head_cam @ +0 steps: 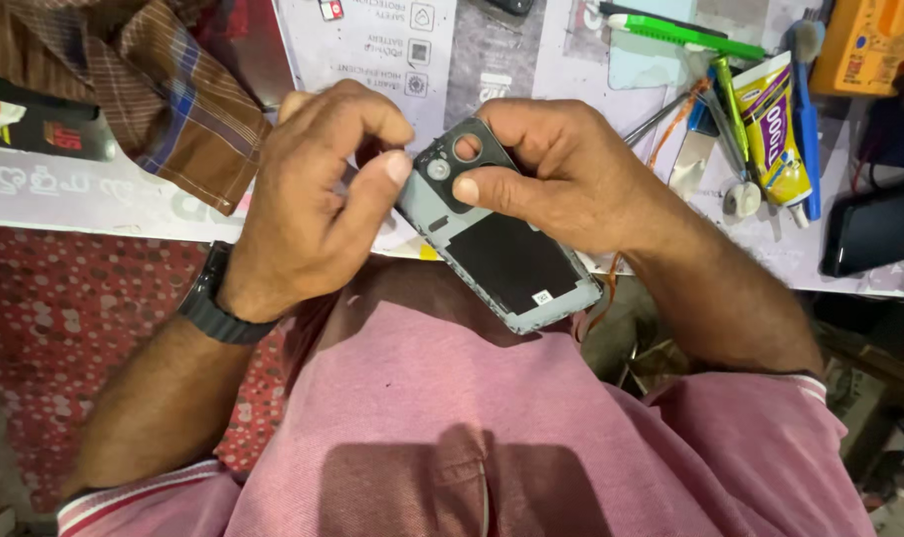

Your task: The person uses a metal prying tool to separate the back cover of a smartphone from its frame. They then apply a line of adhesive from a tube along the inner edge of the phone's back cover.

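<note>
Phone back cover (506, 261), inner side up, long axis diagonal, camera end between both hands: left hand (308, 204) and right hand (551, 174) pinched closed on it.

We wear a faded pink shirt (442, 418) with short sleeves, each hemmed by a pale stripe at the cuff (124, 492). A black band watch (211, 303) wraps our left wrist; both forearms are bare.
</note>
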